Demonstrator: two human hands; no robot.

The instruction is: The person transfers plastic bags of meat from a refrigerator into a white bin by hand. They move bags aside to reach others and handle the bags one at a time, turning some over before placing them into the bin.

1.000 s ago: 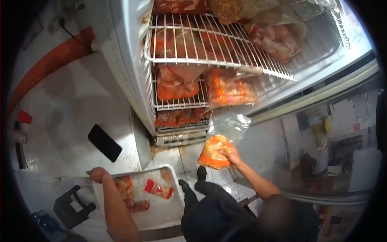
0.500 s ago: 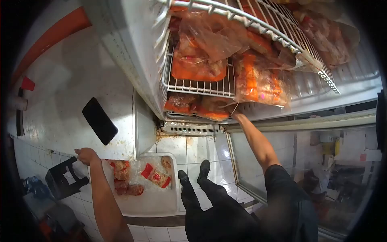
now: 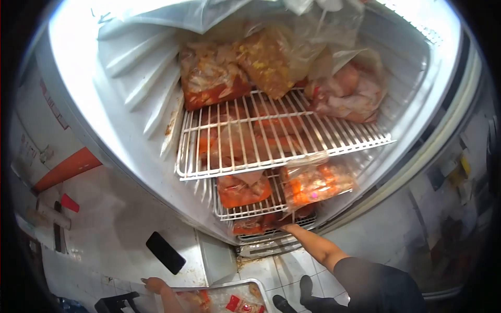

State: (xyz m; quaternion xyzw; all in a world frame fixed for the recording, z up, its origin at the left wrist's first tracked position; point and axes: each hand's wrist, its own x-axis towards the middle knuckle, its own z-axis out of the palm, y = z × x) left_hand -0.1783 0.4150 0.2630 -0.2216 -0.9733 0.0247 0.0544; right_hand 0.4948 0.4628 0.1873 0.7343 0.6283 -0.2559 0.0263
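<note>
My right hand (image 3: 290,228) reaches into the lowest level of the open fridge, at the packs of raw meat (image 3: 253,225) there. Its fingertips are hidden among them. Just above it, a clear bag of meat with orange bands (image 3: 318,185) juts past the front of the middle wire shelf (image 3: 245,211). An orange tray of wrapped meat (image 3: 242,189) sits beside that bag. My left hand (image 3: 155,285) is at the near edge of the white worktop (image 3: 125,235), below a black phone (image 3: 165,253). Its fingers are partly extended, with nothing visible in them.
Bagged meat (image 3: 214,75) and a bag of raw chicken pieces (image 3: 349,91) lie on the upper wire shelf (image 3: 282,128). On the floor stands a white tub (image 3: 269,302) with packaged meat in it. The fridge door (image 3: 396,219) is open at right. A black stool (image 3: 117,302) is at lower left.
The view has tilted upward, so the upper shelf and its bags now show and everything sits lower in the picture. My right hand stays at the lowest level; my left stays by the worktop edge.
</note>
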